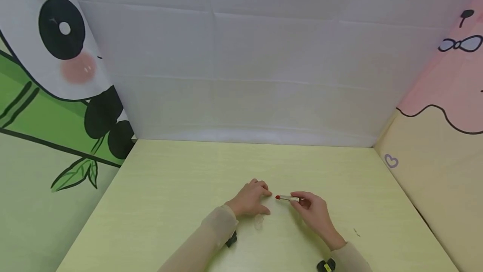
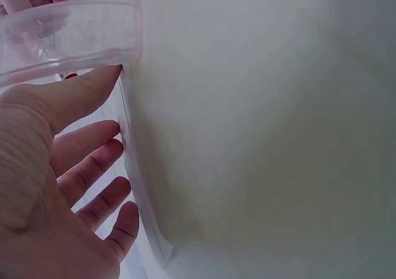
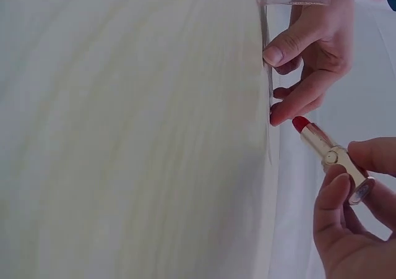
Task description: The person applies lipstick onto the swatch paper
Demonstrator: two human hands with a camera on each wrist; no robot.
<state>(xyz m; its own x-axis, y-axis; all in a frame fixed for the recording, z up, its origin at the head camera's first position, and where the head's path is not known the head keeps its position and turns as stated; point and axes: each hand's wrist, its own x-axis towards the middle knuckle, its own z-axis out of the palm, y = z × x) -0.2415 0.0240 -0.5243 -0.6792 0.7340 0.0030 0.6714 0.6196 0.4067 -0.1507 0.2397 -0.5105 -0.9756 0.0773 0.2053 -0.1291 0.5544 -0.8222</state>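
My right hand point(image 1: 314, 214) pinches a lipstick point(image 1: 289, 198) by its gold base, thumb and fingertips around it. The red tip stands out of the tube and points toward my left hand in the head view. In the right wrist view the lipstick point(image 3: 324, 144) tilts, its gold case showing between the fingers. My left hand point(image 1: 250, 198) is spread low at the tabletop with nothing in its grasp, thumb apart from the loosely bent fingers. A clear, round plastic container point(image 1: 258, 221) stands close by the left thumb; its clear wall point(image 2: 74, 34) overlaps the thumb side in the left wrist view.
The pale yellow table point(image 1: 181, 180) lies beneath both hands. A white cloth wall point(image 1: 241, 54) rises at its back, with painted panels on the left and right. A small dark mark point(image 1: 357, 232) shows on the tabletop right of my right hand.
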